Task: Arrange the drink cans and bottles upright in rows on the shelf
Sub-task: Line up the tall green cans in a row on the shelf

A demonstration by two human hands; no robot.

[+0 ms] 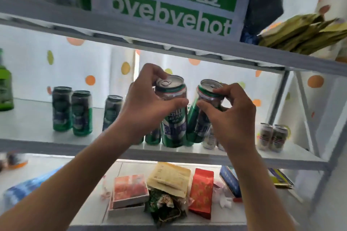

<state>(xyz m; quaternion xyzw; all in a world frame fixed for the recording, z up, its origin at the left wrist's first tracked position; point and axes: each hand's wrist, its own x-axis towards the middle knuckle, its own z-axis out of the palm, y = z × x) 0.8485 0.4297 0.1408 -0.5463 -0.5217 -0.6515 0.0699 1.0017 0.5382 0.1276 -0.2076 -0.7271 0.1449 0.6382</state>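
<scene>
My left hand [144, 97] grips the top of a tall green beer can [174, 127], held upright over the front of the middle shelf [37, 118]. Beside it my right hand [231, 110] grips a second green can [199, 118], tilted slightly with its top leaning right. The two cans nearly touch. More green cans [153, 137] stand behind them, partly hidden. Three dark green cans [81, 112] stand upright to the left. A green bottle [5, 88] stands at the far left edge. Small pale cans [272, 138] stand at the right.
The upper shelf carries a green-and-white sign box [169, 3] and yellow-green packets [304, 33]. Boxes [129, 189], a red pouch [201, 191] and paper bags [170, 178] lie on the lower shelf. A metal upright [277, 99] and a diagonal brace frame the right side.
</scene>
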